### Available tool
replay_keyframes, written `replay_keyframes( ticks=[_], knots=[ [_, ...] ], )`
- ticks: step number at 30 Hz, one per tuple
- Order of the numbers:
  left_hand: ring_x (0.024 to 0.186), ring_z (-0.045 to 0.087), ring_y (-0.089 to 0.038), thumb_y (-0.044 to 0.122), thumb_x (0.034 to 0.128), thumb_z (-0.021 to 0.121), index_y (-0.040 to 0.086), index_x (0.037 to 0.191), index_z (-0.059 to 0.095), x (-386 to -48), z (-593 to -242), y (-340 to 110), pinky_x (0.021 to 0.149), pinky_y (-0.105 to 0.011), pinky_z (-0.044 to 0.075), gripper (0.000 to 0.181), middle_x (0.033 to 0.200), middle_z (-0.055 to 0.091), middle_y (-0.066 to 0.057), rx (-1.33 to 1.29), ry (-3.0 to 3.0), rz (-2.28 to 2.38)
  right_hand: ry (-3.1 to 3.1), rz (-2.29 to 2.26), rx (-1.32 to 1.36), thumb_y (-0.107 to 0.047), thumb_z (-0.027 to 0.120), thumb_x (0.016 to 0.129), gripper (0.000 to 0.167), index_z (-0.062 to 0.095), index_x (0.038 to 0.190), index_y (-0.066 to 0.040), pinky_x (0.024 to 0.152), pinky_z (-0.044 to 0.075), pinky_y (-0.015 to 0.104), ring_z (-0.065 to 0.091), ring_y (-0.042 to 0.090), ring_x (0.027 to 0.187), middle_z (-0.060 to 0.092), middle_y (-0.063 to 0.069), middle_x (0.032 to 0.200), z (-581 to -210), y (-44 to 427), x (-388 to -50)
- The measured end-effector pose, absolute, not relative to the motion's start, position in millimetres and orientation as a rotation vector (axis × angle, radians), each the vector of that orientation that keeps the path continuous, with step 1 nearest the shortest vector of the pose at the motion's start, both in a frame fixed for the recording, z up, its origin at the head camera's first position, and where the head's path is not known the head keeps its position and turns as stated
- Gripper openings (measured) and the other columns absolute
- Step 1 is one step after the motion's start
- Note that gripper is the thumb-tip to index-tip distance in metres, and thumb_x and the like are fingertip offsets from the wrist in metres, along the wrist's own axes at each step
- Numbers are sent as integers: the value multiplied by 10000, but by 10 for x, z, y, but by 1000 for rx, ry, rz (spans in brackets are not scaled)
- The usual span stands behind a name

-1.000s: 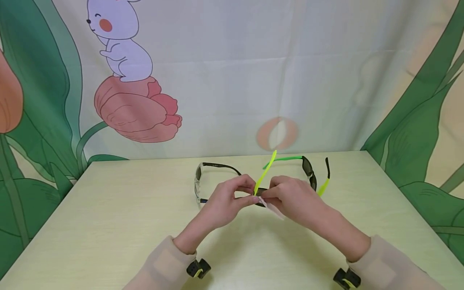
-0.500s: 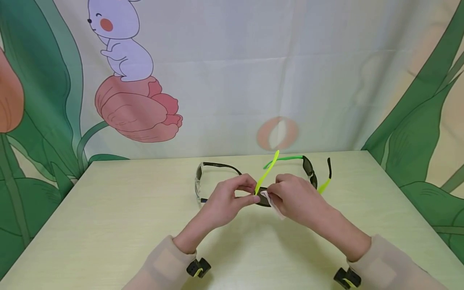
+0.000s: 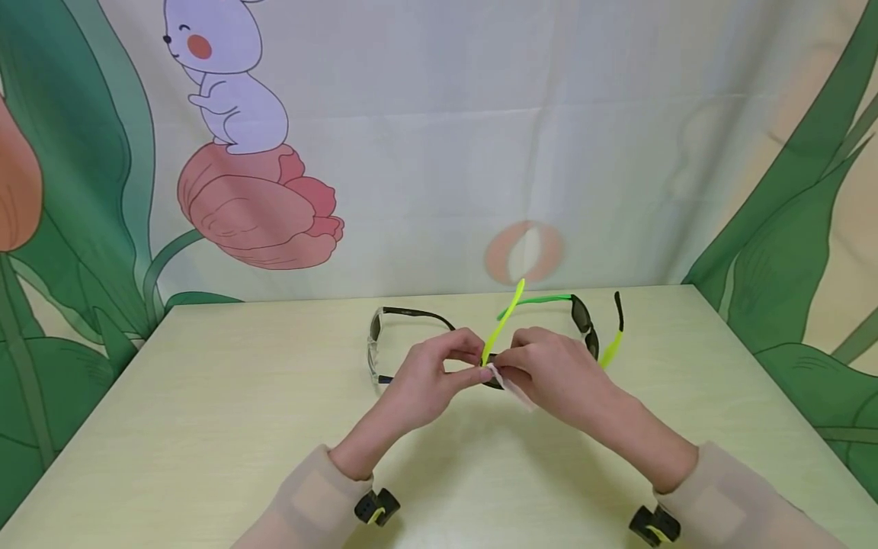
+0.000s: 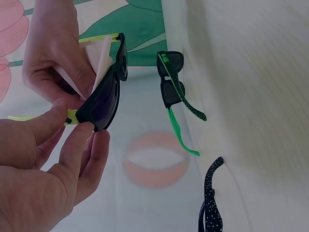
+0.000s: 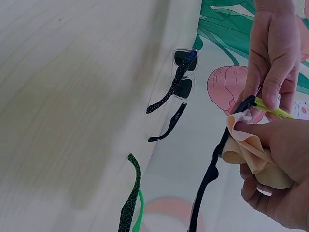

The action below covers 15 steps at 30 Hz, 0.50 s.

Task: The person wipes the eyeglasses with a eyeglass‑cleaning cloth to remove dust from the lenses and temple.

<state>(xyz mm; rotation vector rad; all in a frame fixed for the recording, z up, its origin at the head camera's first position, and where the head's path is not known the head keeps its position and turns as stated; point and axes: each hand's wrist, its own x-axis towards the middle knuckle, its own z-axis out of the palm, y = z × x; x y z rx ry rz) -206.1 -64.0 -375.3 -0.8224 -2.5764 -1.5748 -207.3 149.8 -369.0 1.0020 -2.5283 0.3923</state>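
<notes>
Dark-framed sunglasses (image 4: 104, 104) with yellow temples are held up above the table between both hands. My left hand (image 3: 432, 381) pinches them at one end of the frame, by the hinge of a yellow temple (image 3: 504, 324). A thin pale cloth (image 5: 256, 150) is bunched in my right hand (image 3: 562, 377), whose fingers press it against the lens near my left thumb. In the left wrist view the cloth lies on the temple side of the lens. The right hand covers much of the front in the head view.
Behind the hands, sunglasses with green temples (image 4: 171, 92) stand on the light wooden table (image 3: 206, 427). Clear-framed sunglasses with dark temples (image 5: 186, 87) stand further left. A curtain (image 3: 411, 168) printed with a rabbit and flowers hangs behind the table's back edge.
The right hand with the cloth shifts slightly right along the lens, baring part of it, then moves back left toward the left thumb. The left hand keeps its hold; the sunglasses tilt slightly.
</notes>
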Motion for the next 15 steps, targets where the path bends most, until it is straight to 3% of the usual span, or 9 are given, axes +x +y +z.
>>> replay_keyframes(
  ticks=[6,15],
  knots=[
    [1036,696,-163,120,928,782,113,1010,686,-2085,-3748,-668,813,-365,568,126,1051,721,-9,-758,-2574,-1553,-2520,410,993,-69,821,868,80,810,934,-112,533,462,224,535,90,646,608,-51,769,-3670,1534,-2066],
    [1028,692,-182,93,899,805,119,1009,685,-2106,-3737,-709,753,-320,591,165,1030,719,-14,-624,-2543,-1582,-2579,469,690,12,730,890,38,738,888,-24,586,542,355,601,197,673,627,39,782,-3617,1642,-2080]
  ],
)
